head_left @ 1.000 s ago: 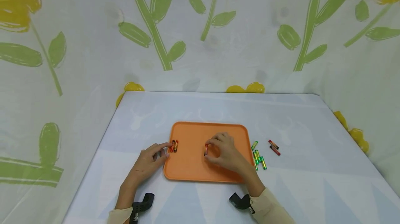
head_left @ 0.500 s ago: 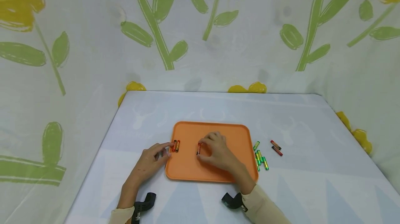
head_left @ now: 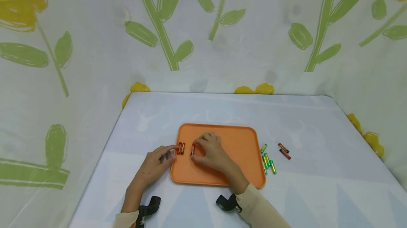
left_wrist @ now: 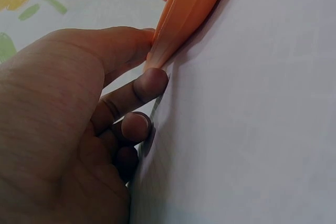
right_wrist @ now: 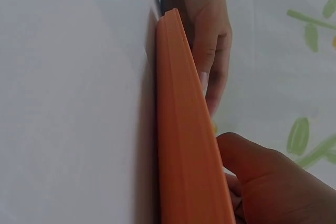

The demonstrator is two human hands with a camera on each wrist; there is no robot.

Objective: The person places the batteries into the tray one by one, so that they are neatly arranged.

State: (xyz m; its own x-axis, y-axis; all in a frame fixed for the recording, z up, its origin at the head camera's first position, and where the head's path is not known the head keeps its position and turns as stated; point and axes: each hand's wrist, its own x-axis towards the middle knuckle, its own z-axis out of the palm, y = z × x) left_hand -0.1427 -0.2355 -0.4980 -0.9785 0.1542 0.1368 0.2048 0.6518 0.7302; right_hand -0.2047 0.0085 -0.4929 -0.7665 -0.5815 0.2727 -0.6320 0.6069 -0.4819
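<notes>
Red battery [head_left: 193,149] has shifted left across the orange tray [head_left: 235,150], so it's now just beside the upright red pair [head_left: 183,148], not touching. Right hand [head_left: 211,151] pinches it end to end, thumb and index. Left hand [head_left: 155,164] unmoved, thumb and index apart at the left rim. Five green batteries [head_left: 266,160] and two loose red ones [head_left: 284,154] unchanged, right of tray. One gap left to close, I'd judge.
</notes>
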